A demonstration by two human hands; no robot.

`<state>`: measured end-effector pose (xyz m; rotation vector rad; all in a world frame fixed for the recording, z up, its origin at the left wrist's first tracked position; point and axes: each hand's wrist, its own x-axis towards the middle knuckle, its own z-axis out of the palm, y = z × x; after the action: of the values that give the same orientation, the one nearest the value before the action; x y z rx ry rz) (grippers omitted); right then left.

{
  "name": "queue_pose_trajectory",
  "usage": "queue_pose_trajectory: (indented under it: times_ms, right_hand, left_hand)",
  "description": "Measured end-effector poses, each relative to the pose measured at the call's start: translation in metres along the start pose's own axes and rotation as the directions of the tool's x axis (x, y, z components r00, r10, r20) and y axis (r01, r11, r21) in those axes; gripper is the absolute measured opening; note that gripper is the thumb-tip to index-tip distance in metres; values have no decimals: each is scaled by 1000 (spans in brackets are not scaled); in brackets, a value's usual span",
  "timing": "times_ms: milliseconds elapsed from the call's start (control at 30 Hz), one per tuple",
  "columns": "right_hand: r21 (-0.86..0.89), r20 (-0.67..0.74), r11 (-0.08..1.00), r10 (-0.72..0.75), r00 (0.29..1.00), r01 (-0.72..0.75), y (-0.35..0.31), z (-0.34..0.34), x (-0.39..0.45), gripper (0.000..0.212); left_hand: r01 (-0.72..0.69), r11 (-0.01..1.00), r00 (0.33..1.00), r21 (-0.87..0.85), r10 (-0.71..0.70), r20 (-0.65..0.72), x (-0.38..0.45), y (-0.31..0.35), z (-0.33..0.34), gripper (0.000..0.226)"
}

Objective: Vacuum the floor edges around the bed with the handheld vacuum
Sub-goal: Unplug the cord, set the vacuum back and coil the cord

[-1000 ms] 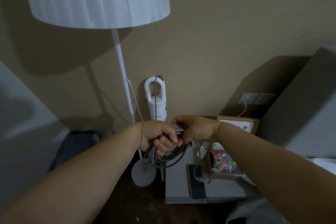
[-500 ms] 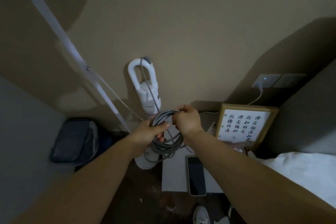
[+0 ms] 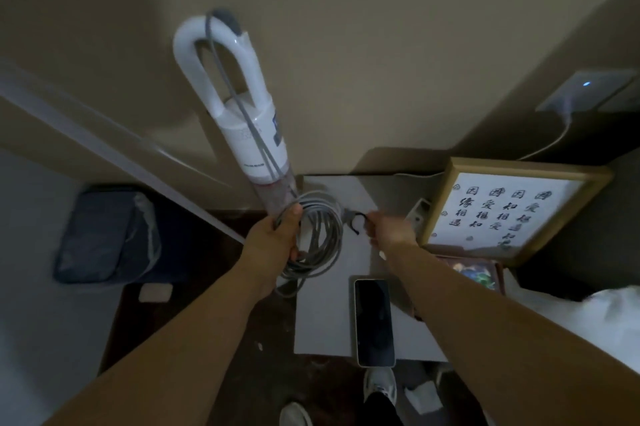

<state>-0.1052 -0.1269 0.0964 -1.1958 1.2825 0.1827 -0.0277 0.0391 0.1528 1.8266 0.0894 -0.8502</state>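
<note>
Vacuum [image 3: 242, 107] stood against wall at 12 o'clock, loop handle up; likely light, rigid, best gripped at loop. Limp cord coil [image 3: 317, 235] clutched by left hand [image 3: 273, 238]; black clip [image 3: 355, 219] pinched by right hand [image 3: 389, 231]

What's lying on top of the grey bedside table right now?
On the table lie a phone, screen up, and a framed calligraphy print at the back. Forearms cover parts of it.

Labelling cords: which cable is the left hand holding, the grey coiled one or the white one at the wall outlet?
The grey coiled cable, gripped by the left hand beside the white handheld vacuum. The white cable hangs from the wall outlet, untouched.
</note>
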Motion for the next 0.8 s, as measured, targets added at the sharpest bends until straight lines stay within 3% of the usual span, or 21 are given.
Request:
queue_pose_trajectory:
  times_ms: [67,133,233,367,433,567,667,800]
  right_hand:
    - [-466,-90,885,-39,995,-7,7,-2,21,27]
    - [-697,-53,716,-118,992,48,14,-1,48,34]
    - [-820,72,551,-168,983,154,17,16,80,36]
    - [-862,64,488,-165,984,137,28,33,111,36]
    - [-826,6,547,-231,973,135,29,32,116,32]
    - [-632,-120,764,-264,957,132,20,20,95,31]
    - [-623,-181,773,-290,940,118,-6,1,60,39]
    - [-637,-135,754,-309,941,157,-49,-25,-14,27]
  left_hand:
    - [-7,1000,1000,-25,8,5,14,-10,5,41]
    - [-39,996,999,-77,39,4,29,-17,10,42]
    - [-100,991,995,-92,102,18,46,-20,15,42]
    - [-164,984,986,-63,166,23,65,-27,18,43]
    - [-182,982,983,-54,183,20,67,-27,18,41]
    - [-158,987,987,-36,159,28,61,-23,17,39]
    - [-176,984,984,1,176,34,40,-7,19,40]
    - [-188,982,982,29,187,36,0,26,20,47]
